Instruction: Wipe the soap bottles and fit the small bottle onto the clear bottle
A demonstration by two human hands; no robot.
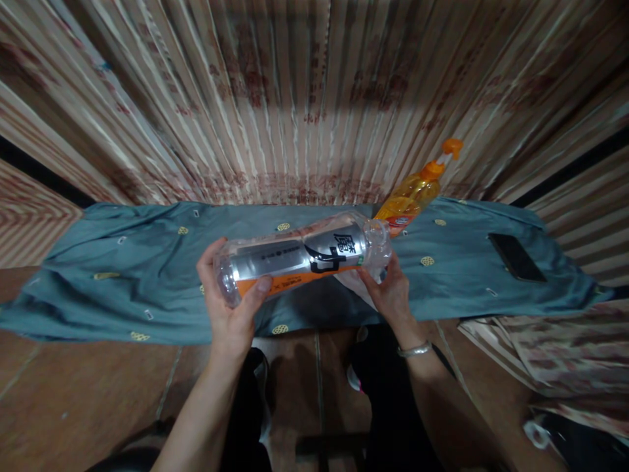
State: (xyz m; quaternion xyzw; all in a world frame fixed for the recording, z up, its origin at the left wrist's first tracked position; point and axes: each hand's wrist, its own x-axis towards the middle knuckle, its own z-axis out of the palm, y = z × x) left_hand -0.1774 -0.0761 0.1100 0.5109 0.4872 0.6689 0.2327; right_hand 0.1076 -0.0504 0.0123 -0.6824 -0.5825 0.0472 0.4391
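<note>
A clear plastic bottle (pixel 299 257) with a grey, black and orange label lies sideways in the air above a blue-green cloth (pixel 122 275). My left hand (pixel 228 308) is closed around its base end, thumb on the orange strip. My right hand (pixel 390 288) grips the neck end, where the open mouth points right. A white cloth or paper seems to sit under my right hand's fingers. A silver bangle circles my right wrist.
An orange bottle (pixel 413 196) with a flip cap open leans at the back against a striped curtain (pixel 304 98). A dark phone (pixel 515 257) lies on the cloth's right part. Brown floor tiles and my dark-clad legs are below.
</note>
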